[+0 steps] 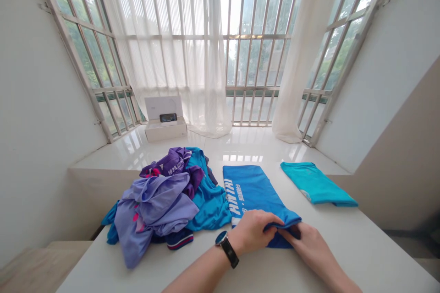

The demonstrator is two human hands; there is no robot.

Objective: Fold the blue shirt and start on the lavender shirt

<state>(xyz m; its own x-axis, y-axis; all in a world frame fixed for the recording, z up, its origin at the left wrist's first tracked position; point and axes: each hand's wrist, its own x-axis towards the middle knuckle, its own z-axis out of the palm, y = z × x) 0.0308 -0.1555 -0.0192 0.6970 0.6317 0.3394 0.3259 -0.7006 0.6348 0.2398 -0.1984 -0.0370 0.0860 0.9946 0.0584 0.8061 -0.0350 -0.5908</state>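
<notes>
A blue shirt (pixel 259 192) with white lettering lies folded in a long panel on the white table. My left hand (pixel 252 231), a black watch (pixel 227 248) on its wrist, pinches the shirt's near edge between thumb and fingers. My right hand (pixel 311 242) grips the near right corner of the same shirt, its fingertips partly hidden in the cloth. That near edge is lifted a little off the table between both hands. To the right lies a folded teal shirt (pixel 319 185), apart from my hands.
A loose heap of clothes lies on the left, with a lavender shirt (pixel 154 208), a purple shirt (pixel 172 162) and a teal-blue garment (pixel 209 201) touching the blue shirt's side. On the windowsill (pixel 250 142) a white box (pixel 165 130) supports a phone (pixel 168 118). Sheer curtains hang behind.
</notes>
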